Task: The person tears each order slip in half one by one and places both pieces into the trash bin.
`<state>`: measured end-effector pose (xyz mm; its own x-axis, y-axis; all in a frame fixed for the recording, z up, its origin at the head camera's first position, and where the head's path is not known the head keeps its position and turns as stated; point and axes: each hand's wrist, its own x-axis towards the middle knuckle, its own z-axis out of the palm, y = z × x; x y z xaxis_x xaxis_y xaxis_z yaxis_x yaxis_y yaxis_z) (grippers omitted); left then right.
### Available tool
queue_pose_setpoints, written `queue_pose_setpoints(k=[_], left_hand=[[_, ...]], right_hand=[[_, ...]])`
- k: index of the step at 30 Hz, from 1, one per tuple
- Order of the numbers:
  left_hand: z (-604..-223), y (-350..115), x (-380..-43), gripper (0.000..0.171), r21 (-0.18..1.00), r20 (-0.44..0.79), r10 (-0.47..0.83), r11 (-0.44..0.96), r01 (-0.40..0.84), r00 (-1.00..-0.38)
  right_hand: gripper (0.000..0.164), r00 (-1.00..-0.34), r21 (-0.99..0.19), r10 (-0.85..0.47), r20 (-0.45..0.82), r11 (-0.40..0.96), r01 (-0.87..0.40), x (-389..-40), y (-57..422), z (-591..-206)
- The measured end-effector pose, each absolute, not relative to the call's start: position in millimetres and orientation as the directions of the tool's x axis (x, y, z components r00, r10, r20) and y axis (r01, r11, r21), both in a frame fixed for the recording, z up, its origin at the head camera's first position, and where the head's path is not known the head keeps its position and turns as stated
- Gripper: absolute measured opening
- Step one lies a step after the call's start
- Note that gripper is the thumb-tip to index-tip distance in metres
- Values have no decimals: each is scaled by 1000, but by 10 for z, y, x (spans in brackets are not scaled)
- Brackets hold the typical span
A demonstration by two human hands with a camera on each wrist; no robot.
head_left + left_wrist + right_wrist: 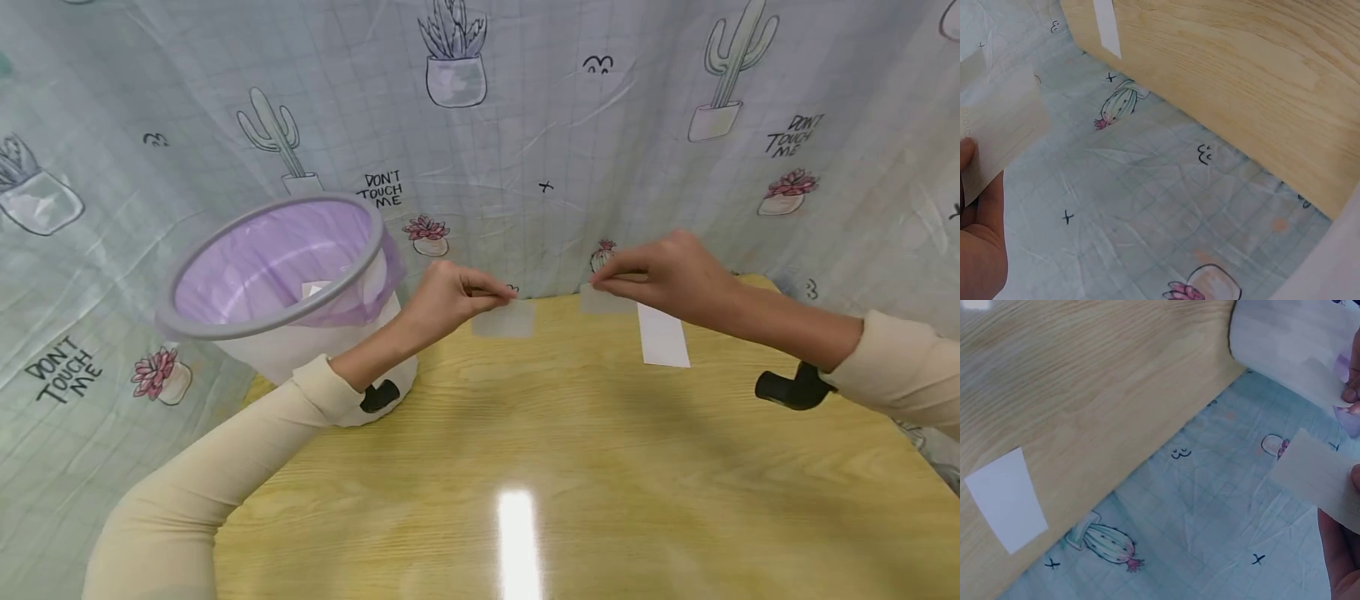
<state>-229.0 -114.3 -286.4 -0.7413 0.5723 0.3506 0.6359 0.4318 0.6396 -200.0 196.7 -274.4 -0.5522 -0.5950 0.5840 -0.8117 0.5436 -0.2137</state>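
My left hand (442,307) pinches a small, thin, pale piece of paper (507,320) by its upper edge, thumb against fingertips. To the right, my right hand (667,268) pinches a similar pale paper piece (604,302) by a corner. Both pieces are held up near the table's back edge, with a gap between them in the head view. Faint marks show on the left piece (1007,125) in the left wrist view. Beyond the right hand a white paper strip (663,337) lies flat on the table.
A white bin (262,352) with a grey rim and purple liner stands on the left of the wooden table (585,467), beside my left forearm. Inside it is some white paper (315,288). A curtain (510,150) printed with cactus drawings hangs behind the table.
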Motion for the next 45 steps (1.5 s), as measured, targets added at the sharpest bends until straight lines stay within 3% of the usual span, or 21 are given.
queue_pose_setpoints(k=[11,20,30,40,45], left_hand=[[-2531,-1300,-2225,7,571,370,601,454,684,-708],[-2195,-1497,-2139,8,541,356,559,531,653,-749],[-1942,-1683,-2108,10,470,388,525,594,653,-757],[-1751,-1761,-2082,11,452,373,501,636,625,-781],[-1661,-1785,-2070,10,365,420,507,664,652,-752]], right_hand=[[17,-435,-117,-666,606,466,-877,-1992,1841,-2446],[18,-382,-62,-709,593,433,-899,-1949,1676,-2157],[6,-392,-43,-725,566,449,-892,-1940,1516,-1958],[7,-402,-63,-737,543,442,-895,-1941,1372,-1801],[6,-409,-77,-739,535,440,-895,-1948,1294,-1740]])
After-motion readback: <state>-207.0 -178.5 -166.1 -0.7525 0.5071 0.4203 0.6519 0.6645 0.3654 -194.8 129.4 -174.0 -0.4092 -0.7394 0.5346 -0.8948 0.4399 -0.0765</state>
